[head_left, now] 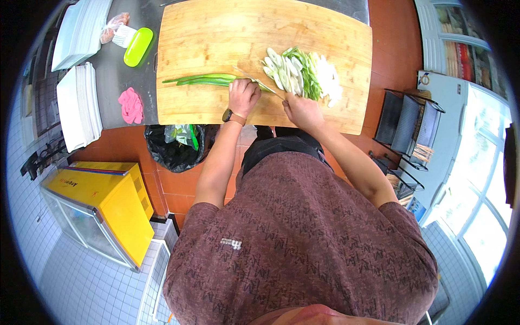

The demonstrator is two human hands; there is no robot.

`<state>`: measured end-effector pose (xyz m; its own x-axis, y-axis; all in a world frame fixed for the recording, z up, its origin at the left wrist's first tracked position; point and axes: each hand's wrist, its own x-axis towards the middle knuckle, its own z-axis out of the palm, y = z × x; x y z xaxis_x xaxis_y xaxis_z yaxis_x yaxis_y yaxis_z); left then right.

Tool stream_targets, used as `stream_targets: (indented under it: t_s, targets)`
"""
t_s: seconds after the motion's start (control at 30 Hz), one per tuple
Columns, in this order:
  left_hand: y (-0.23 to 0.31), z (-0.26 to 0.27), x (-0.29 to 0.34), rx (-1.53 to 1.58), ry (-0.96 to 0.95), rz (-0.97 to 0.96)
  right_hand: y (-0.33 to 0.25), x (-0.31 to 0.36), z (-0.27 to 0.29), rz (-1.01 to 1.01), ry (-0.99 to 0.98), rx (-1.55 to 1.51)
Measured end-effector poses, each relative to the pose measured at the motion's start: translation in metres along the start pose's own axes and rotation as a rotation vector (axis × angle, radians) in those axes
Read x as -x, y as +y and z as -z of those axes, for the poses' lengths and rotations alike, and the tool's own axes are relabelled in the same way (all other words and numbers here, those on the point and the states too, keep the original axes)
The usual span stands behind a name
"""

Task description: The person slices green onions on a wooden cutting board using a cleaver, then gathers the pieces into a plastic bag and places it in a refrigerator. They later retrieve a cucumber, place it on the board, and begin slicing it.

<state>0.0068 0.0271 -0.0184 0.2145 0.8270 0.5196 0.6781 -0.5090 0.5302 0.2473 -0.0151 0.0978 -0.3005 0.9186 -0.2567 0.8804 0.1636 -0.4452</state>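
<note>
My left hand (244, 98), with a watch at its wrist, is closed over a bunch of scallions (205, 79) lying crosswise on a wooden cutting board (216, 40). Their long green leaves stretch out to the left of it. In my right hand (304, 112) is the handle of a knife (274, 92). Its thin blade slants up and left, just beside my left fingers, and is partly blurred. Beyond my right hand lies a heap of slant-cut pieces: pale slices (282, 73), green shreds (309, 76) and white pieces (329, 81).
Left of the board are a pink cloth (131, 105), a lime-green oblong item (138, 47), a clear plastic bag (115, 27) and stacked white trays (78, 105). Below the counter's edge hangs a black bin bag (176, 149). A yellow glass-doored cabinet (105, 197) stands lower left, a black rack (407, 124) at right.
</note>
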Motion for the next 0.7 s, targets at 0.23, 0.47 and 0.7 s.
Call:
stream_targets:
  t_s: [0.23,0.47,0.7]
  targets:
    - [0.004,0.001,0.001,0.007,-0.016,0.022,0.023,0.036,0.006,0.001,-0.097,0.1]
    - [0.002,0.0,-0.002,-0.021,-0.051,0.012,-0.009,-0.05,-0.042,-0.023,-0.055,0.039]
    - [0.004,0.002,0.003,0.0,-0.033,0.029,0.023,-0.028,-0.021,-0.084,-0.013,0.013]
